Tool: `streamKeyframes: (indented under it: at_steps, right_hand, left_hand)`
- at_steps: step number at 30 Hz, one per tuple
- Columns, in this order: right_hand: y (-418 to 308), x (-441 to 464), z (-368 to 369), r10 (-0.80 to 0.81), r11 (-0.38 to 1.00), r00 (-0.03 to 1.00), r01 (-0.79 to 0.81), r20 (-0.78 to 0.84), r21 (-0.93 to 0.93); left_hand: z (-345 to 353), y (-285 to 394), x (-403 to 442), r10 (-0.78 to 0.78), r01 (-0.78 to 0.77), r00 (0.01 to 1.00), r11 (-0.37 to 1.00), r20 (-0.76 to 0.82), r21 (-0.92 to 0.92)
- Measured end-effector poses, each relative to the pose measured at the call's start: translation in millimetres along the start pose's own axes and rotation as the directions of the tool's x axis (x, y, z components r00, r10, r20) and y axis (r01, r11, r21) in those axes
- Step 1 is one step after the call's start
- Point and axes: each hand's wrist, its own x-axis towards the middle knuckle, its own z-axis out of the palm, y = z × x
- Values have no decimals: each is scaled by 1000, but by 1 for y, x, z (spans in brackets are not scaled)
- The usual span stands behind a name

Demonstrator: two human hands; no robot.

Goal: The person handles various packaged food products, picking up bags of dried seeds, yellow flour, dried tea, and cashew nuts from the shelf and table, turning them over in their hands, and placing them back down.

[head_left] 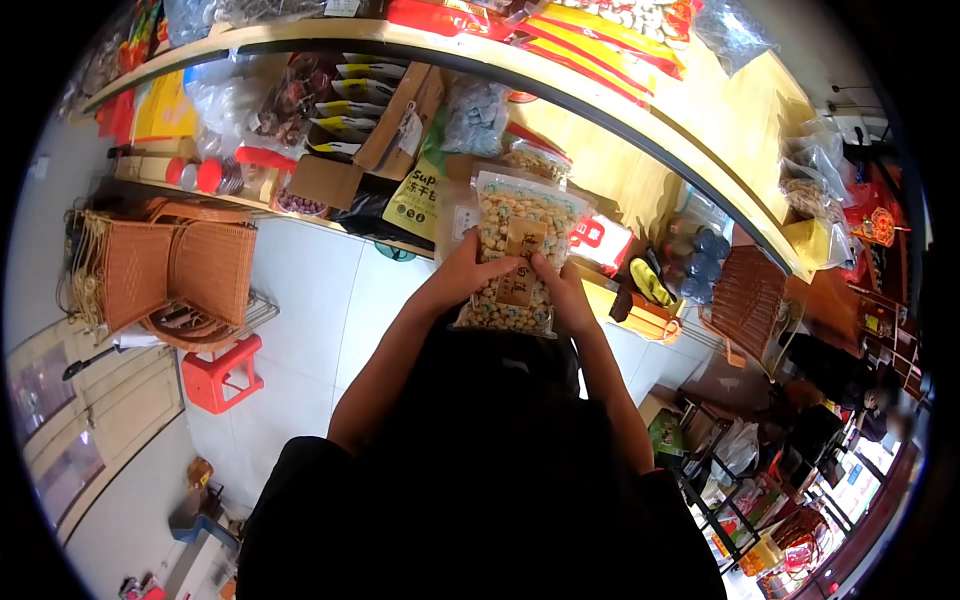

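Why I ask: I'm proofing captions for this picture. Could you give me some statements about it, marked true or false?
1. The left hand and right hand both hold the bag. True.
2. Both hands are gloved. False: they are bare.
3. The red stool is beside a wicker chair. True.
4. The stool stands on a shelf. False: it stands on the floor.
5. The bag is opaque. False: its contents show through.

The left forearm (385, 360) angles toward one o'clock, the right forearm (610, 375) toward eleven — left grip (462, 275) and right grip (562, 290) both closed, thumbs (498, 268) nearly meeting.
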Motion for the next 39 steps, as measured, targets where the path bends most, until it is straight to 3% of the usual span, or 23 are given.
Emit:
streamKeyframes:
  at_steps: [7, 10, 16, 21, 32, 34, 39]
  right_hand:
    - [11, 8, 3, 58, 998, 997, -58, 45, -18]
    - [8, 6, 2, 125, 988, 991, -129, 49, 85]
    - [16, 8, -15, 38, 995, 990, -51, 139, 91]
    - [9, 2, -15, 8, 999, 973, 1, 232, -39]
    - [-18, -15, 9, -94, 992, 968, 111, 232, -63]
    - [-21, -18, 13, -103, 991, 965, 121, 243, -60]
    - [-30, -27, 23, -194, 967, 939, 231, 283, -104]
  left_hand:
    - [-4, -10, -5, -18, 8, 996, 994, -90, -107]
    - [-3, -16, -2, -37, 24, 995, 991, -98, -131]
    - [3, -13, -1, -43, 17, 986, 987, -159, -158]
    - [1, -6, -2, -16, -22, 979, 983, -201, -182]
    - [-2, 19, -8, 20, -71, 975, 973, -223, -220]
    - [-1, 26, -14, 97, -140, 970, 972, -223, -190]
    - [-13, 30, -29, 58, -105, 974, 971, -217, -215]
